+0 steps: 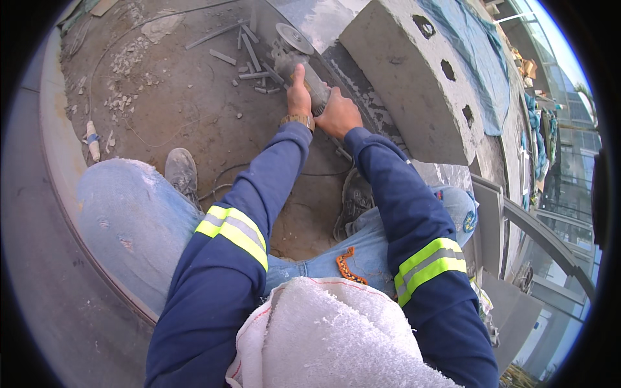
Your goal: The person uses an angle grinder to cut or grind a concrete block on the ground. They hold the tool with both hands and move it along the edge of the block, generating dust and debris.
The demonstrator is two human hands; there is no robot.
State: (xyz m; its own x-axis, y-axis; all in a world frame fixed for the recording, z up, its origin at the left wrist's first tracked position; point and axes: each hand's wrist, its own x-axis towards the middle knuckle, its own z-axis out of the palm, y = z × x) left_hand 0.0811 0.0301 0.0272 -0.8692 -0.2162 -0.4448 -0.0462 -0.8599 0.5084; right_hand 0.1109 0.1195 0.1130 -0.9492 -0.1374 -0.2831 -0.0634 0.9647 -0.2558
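Both my hands grip a dusty angle grinder (315, 84), its pale cutting disc (295, 39) at the far end. My left hand (299, 96) wraps its near side, thumb up along the body, with a watch-like band on the wrist. Around the rear of the body closes my right hand (338, 114). Beside the disc runs the edge of a dark stone slab (352, 77), dusted white in patches. Whether the disc touches the slab cannot be made out. Several cut grey strips (251, 52) lie on the ground left of the grinder.
A concrete block (414, 84) with holes stands to the right, a blue sheet (475, 64) beyond it. Rubble (126, 61) and a cable connector (93, 141) lie at left. A cable (223, 173) crosses the dirt between my shoes. A curved metal edge (71, 213) borders the left.
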